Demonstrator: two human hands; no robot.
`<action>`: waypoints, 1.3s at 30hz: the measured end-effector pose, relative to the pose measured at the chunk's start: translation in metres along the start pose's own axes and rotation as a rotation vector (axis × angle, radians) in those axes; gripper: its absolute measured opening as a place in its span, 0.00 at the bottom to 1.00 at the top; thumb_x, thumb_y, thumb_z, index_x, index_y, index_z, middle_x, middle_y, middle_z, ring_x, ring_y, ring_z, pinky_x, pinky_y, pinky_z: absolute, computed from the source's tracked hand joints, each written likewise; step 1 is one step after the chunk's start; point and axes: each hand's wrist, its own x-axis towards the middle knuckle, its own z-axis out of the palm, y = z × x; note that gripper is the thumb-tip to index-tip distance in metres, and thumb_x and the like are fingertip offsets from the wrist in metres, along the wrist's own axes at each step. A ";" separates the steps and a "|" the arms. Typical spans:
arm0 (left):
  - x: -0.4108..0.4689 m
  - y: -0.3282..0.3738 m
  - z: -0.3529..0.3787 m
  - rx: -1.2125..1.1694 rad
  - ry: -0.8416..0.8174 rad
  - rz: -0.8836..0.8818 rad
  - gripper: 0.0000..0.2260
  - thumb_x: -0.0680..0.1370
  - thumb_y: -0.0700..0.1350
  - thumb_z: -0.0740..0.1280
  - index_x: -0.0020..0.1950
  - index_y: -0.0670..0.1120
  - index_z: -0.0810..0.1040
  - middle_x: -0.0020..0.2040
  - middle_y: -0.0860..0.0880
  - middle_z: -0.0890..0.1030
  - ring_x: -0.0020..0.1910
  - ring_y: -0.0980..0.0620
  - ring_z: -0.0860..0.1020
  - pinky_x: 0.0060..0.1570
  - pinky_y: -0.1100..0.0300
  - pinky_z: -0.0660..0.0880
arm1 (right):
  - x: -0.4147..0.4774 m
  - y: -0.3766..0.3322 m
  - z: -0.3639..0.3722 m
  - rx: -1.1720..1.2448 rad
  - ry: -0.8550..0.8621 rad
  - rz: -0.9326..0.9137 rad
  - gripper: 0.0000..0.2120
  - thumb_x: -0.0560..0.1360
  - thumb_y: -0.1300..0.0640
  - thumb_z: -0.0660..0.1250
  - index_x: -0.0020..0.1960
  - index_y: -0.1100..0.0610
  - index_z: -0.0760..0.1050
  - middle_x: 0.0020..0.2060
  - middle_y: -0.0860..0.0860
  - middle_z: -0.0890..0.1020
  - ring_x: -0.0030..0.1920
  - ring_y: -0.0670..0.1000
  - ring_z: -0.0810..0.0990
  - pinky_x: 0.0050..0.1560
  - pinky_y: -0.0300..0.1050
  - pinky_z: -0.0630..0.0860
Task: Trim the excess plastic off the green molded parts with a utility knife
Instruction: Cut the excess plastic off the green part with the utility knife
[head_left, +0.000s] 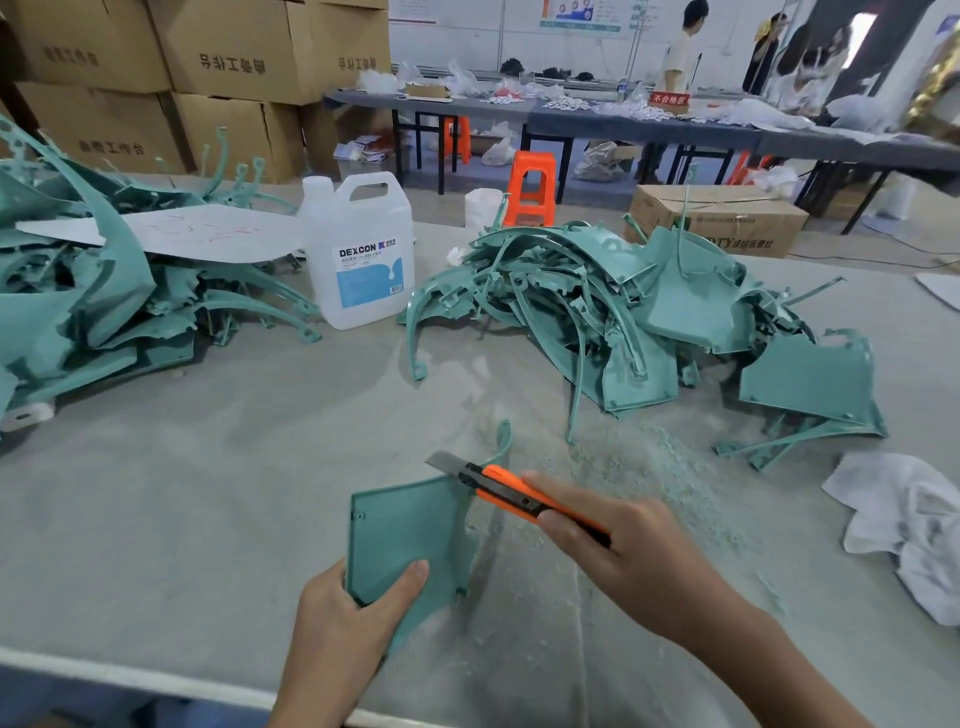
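A flat green molded part (400, 530) with a curved arm at its upper right is held above the grey table (182, 493). My left hand (343, 618) grips its lower edge, thumb on the face. My right hand (618, 551) holds an orange and black utility knife (514, 493). Its bare blade lies at the part's top right corner, where the arm begins. Pale green shavings (649, 467) lie on the table to the right of the part.
One heap of green parts (649, 322) lies at the right, another heap (88, 306) under a white sheet at the left. A white DEXCON jug (363, 254) stands between them. A white rag (904, 525) lies at the right edge. Boxes, stools and people fill the background.
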 end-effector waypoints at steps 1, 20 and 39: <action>0.000 0.000 0.000 -0.003 0.001 0.004 0.11 0.68 0.49 0.81 0.42 0.64 0.84 0.36 0.54 0.86 0.34 0.56 0.84 0.31 0.62 0.80 | 0.003 0.010 0.002 -0.050 0.013 0.010 0.20 0.80 0.38 0.58 0.72 0.31 0.67 0.27 0.42 0.76 0.26 0.44 0.73 0.26 0.34 0.64; -0.002 0.004 0.003 -0.020 -0.016 0.020 0.12 0.68 0.44 0.80 0.41 0.63 0.85 0.36 0.53 0.86 0.35 0.57 0.84 0.31 0.66 0.78 | 0.013 -0.019 -0.005 -0.051 -0.040 -0.058 0.19 0.80 0.36 0.55 0.71 0.28 0.63 0.36 0.31 0.78 0.29 0.42 0.77 0.27 0.32 0.67; -0.001 -0.004 0.005 0.035 0.021 0.018 0.10 0.69 0.50 0.79 0.44 0.63 0.83 0.37 0.55 0.86 0.36 0.56 0.84 0.38 0.55 0.82 | 0.011 -0.065 -0.003 -0.222 -0.032 -0.043 0.22 0.80 0.36 0.54 0.73 0.30 0.57 0.35 0.42 0.80 0.36 0.47 0.77 0.31 0.39 0.68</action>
